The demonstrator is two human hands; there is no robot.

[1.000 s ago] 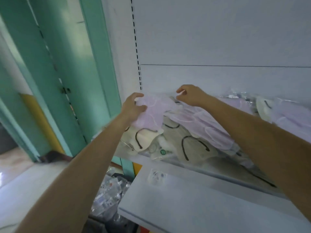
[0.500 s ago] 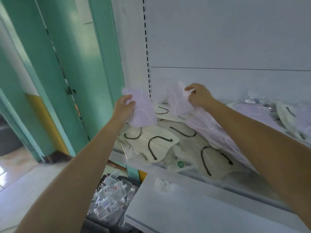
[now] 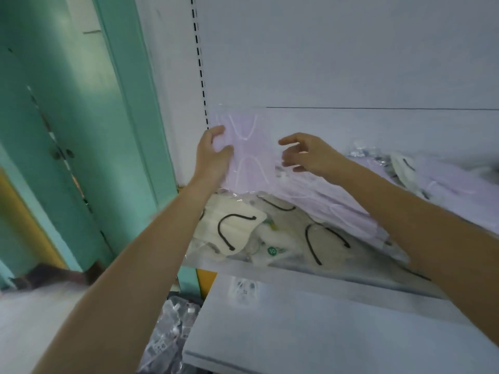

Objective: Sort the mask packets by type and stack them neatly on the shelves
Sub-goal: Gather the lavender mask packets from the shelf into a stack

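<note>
Lilac mask packet (image 3: 249,147), a flat clear-plastic sleeve with pale loops showing through, stood upright against the white back panel (image 3: 351,63) above the left end of the white metal shelf (image 3: 310,276). In the head view, the left-hand grip (image 3: 213,157) pinched its left edge, thumb in front and fingers curled round the top corner. The right-hand grip (image 3: 310,155) was spread, fingers loosely bent, just beside the packet's right edge; whether it touched could not be told. Below them, on the shelf, a slanting pile of lilac packets (image 3: 337,203) lay over cream masks with black ear loops (image 3: 232,225) in clear wrappers, beside a round green label (image 3: 272,250). A lower white shelf (image 3: 324,333) jutted nearer the camera, with crumpled clear packets (image 3: 172,327) beneath its left end. A teal door frame (image 3: 129,103) stood to the left.
</note>
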